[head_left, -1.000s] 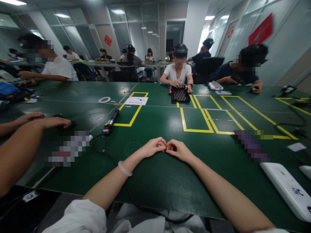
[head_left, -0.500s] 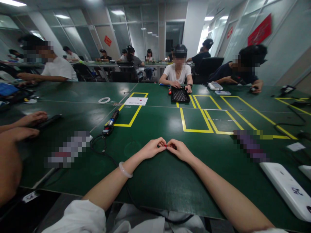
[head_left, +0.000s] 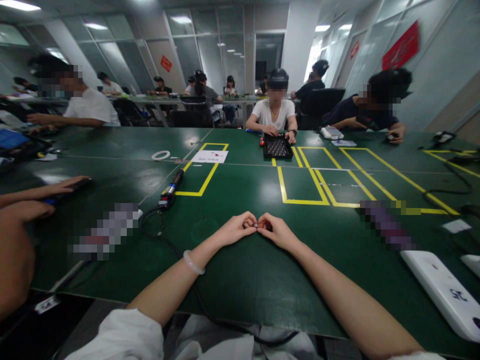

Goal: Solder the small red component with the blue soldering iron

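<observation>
My left hand [head_left: 238, 228] and my right hand [head_left: 275, 232] meet fingertip to fingertip above the green table [head_left: 240, 285]. Pinched between them is a tiny part [head_left: 257, 225] with silver and orange-red on it; its kind is too small to make out. Both hands are closed on it, with thumbs and forefingers pressed together. The fingers cover most of the part. A pale bracelet [head_left: 194, 263] rings my left wrist.
A power screwdriver [head_left: 173, 183] with a black cable lies ahead to the left. Beyond are a white paper [head_left: 211, 157] and yellow tape outlines [head_left: 305, 202]. A white power bank [head_left: 440, 292] lies right. Across, a person handles a black tray [head_left: 278, 156]. A co-worker's hands reach in at left.
The tiny part shows silver where red showed before, so it seems turned between my fingers. My hands stay in place. At left, a co-worker's hand has moved right, lying flatter over a dark object.
</observation>
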Tool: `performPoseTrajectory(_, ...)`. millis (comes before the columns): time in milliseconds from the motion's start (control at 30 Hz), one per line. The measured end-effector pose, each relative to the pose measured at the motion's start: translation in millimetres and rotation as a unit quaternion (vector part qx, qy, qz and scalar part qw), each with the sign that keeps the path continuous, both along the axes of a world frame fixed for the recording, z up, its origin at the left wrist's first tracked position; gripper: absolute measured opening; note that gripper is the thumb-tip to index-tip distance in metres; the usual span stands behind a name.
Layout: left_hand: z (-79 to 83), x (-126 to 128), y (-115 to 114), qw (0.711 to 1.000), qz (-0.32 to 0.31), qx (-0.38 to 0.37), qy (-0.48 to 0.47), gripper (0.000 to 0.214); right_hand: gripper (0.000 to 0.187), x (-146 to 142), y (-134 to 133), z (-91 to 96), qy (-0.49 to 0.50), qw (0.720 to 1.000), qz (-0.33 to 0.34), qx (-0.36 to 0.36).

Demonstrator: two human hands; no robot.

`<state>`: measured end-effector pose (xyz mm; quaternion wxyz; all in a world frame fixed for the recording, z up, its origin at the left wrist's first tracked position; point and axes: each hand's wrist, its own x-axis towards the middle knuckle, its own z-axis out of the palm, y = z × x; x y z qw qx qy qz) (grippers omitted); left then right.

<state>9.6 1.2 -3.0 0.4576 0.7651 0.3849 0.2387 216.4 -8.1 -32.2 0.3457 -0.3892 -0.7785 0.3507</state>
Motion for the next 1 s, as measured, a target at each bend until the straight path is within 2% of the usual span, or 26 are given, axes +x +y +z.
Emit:
performPoseTrajectory(767,-9.4,-4.4,4.9,1.000,-0.017,0.001,-0.017,0.020,0.009,0.4,-0.7,2.8,-0.008,1.000,-0.004,0.017)
performPoseTrajectory(900,-5.6,-10.3,8.1,1.000,-0.019,0.022,0.004,0.021,0.009,0.6,-1.1,3.4,-0.002,1.000,-0.004,0.016)
performPoseTrajectory(1000,1.9,-25.7,18.1,0.997,0.020,0.069,0.031,0.026,0.008,0.9,-1.4,3.8,-0.001,1.000,-0.006,0.016)
